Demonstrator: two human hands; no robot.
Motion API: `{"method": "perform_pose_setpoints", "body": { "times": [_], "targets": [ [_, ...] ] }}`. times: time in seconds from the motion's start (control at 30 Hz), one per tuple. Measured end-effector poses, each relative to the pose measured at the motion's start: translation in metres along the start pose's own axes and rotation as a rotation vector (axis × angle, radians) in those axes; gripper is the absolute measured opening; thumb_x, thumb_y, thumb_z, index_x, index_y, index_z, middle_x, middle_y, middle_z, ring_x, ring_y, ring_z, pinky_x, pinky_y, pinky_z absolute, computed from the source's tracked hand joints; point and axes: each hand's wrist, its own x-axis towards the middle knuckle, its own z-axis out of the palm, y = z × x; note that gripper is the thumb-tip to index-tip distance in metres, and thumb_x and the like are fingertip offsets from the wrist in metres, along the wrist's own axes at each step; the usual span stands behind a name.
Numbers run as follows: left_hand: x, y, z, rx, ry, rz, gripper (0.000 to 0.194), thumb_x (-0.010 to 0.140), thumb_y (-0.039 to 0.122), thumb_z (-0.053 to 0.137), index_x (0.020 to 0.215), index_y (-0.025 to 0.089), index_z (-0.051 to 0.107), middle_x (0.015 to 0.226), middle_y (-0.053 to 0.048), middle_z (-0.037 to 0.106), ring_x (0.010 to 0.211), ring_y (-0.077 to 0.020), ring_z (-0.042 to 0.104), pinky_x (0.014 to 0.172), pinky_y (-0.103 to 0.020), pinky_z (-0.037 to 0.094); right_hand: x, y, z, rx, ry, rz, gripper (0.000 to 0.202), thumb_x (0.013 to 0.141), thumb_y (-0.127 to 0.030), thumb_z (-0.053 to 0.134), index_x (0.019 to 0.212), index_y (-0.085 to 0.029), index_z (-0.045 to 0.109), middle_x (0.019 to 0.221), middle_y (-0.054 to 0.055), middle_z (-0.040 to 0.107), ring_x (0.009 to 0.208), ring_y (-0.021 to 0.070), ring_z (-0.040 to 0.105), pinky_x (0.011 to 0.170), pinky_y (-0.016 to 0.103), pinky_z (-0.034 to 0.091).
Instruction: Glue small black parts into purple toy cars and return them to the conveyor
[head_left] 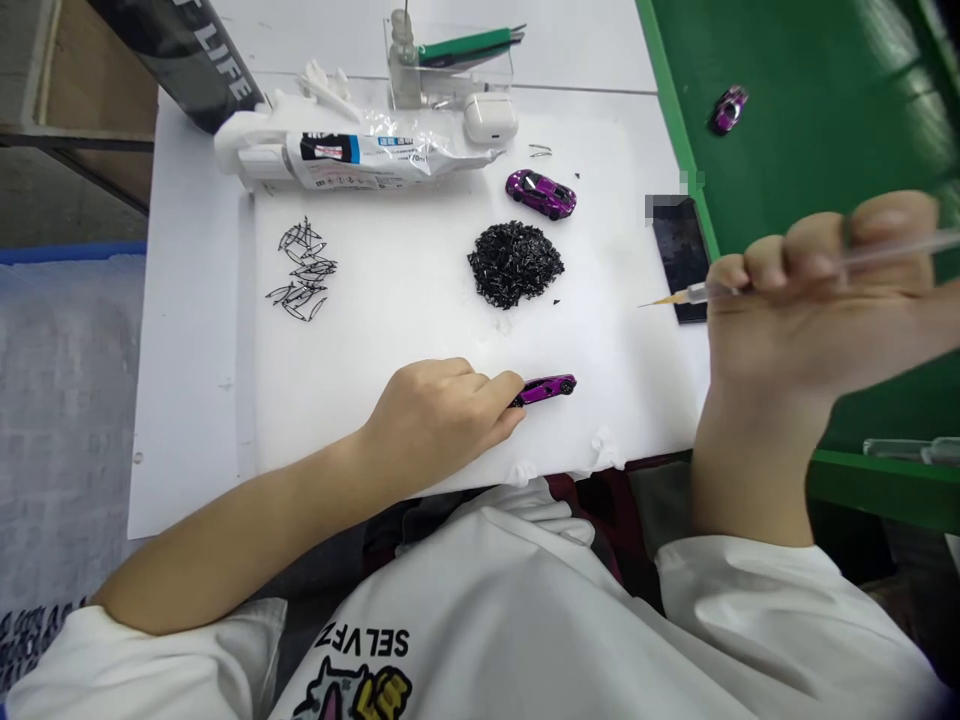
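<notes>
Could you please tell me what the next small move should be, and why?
I'd probably bring the fine-tipped tool in the right hand to the purple toy car in the left hand, because that car is already gripped while the tip is apart from it.

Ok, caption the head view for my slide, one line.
Left hand holds a purple toy car, right hand a fine-tipped tool, a heap of small black pieces lying beyond the car.

Near the edge of a white bench (187,400), a person's left hand (439,420) is gripping a purple toy car (551,388) while the right hand (795,320) is holding a thin, fine-tipped tool (697,293). Farther off, a second purple car (541,194) is sitting beyond a heap of small black pieces (515,264).
</notes>
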Motion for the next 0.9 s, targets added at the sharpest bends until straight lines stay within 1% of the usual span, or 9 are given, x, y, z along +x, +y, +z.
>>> {"method": "perform_pose_setpoints", "body": {
  "times": [0.07,0.13,0.2,0.23,0.33,0.4,0.63,0.8,0.9],
  "targets": [
    [0.0,0.0,0.0,-0.004,0.003,-0.005,0.018,0.085,0.025,0.053,0.078,0.017,0.067,0.049,0.004,0.056,0.05,-0.0111,0.056,0.044,-0.022,0.035,0.004,0.0,-0.007,-0.348,0.139,-0.22,0.021,0.073,-0.04,0.053,0.065,-0.021,0.06,0.064,0.001,0.055,0.059,0.0128,0.054,0.059,0.031,0.045],
    [-0.001,0.0,0.0,-0.007,0.0,-0.007,0.019,0.086,0.025,0.052,0.077,0.017,0.067,0.049,0.004,0.056,0.05,-0.0111,0.056,0.044,-0.022,0.035,-0.001,0.002,-0.007,-0.783,0.211,-0.625,0.008,0.076,-0.026,0.055,0.077,-0.028,0.062,0.082,0.0,0.059,0.079,0.0154,0.057,0.074,0.034,0.046],
    [-0.001,0.0,0.0,-0.006,-0.005,-0.005,0.018,0.085,0.026,0.053,0.078,0.017,0.067,0.049,0.003,0.056,0.05,-0.0111,0.056,0.045,-0.022,0.035,-0.012,0.007,-0.002,-1.142,0.109,-0.937,0.016,0.082,-0.021,0.052,0.082,-0.033,0.062,0.088,-0.002,0.059,0.087,0.0159,0.057,0.078,0.033,0.045],
    [-0.001,0.0,0.0,-0.003,-0.005,-0.005,0.018,0.085,0.026,0.053,0.078,0.017,0.067,0.049,0.003,0.056,0.051,-0.0112,0.056,0.045,-0.022,0.035,-0.017,0.011,0.003,-1.302,0.01,-0.951,0.016,0.083,-0.02,0.051,0.083,-0.031,0.062,0.085,-0.002,0.06,0.083,0.0159,0.058,0.074,0.032,0.046],
    [-0.001,0.0,0.0,0.007,-0.001,-0.008,0.017,0.085,0.026,0.053,0.079,0.017,0.066,0.049,0.004,0.056,0.05,-0.0114,0.056,0.045,-0.022,0.034,-0.023,0.027,0.015,-1.675,-0.332,-0.532,0.011,0.081,-0.021,0.052,0.082,-0.021,0.063,0.075,0.001,0.064,0.065,0.0149,0.059,0.059,0.03,0.046],
    [0.0,0.0,0.0,0.014,-0.004,-0.005,0.017,0.085,0.026,0.052,0.079,0.017,0.066,0.049,0.004,0.056,0.05,-0.0115,0.056,0.045,-0.022,0.034,-0.02,0.04,0.018,-1.837,-0.398,-0.376,0.011,0.079,-0.023,0.054,0.078,-0.019,0.064,0.071,0.003,0.065,0.06,0.0144,0.057,0.056,0.029,0.043],
    [-0.001,-0.001,-0.001,0.008,-0.011,-0.01,0.017,0.085,0.026,0.053,0.081,0.017,0.066,0.049,0.003,0.056,0.05,-0.012,0.056,0.045,-0.023,0.034,-0.011,0.056,0.02,-2.045,-0.349,-0.289,0.017,0.08,-0.024,0.051,0.079,-0.015,0.066,0.077,0.008,0.066,0.068,0.018,0.057,0.059,0.029,0.037],
    [0.0,-0.001,-0.002,0.015,-0.028,-0.001,0.017,0.085,0.027,0.053,0.083,0.017,0.066,0.049,0.003,0.056,0.05,-0.0123,0.056,0.045,-0.023,0.033,-0.008,0.052,0.026,-2.121,-0.43,-0.196,0.022,0.082,-0.021,0.046,0.083,-0.013,0.066,0.08,0.009,0.065,0.07,0.0193,0.057,0.061,0.03,0.037],
    [0.001,-0.001,-0.002,0.022,-0.028,0.0,0.017,0.085,0.027,0.053,0.082,0.017,0.067,0.048,0.003,0.055,0.049,-0.0128,0.055,0.045,-0.023,0.034,-0.005,0.052,0.024,-2.125,-0.444,-0.216,0.019,0.081,-0.019,0.047,0.082,-0.013,0.065,0.079,0.009,0.065,0.069,0.0187,0.056,0.061,0.03,0.037]
  ]
}}
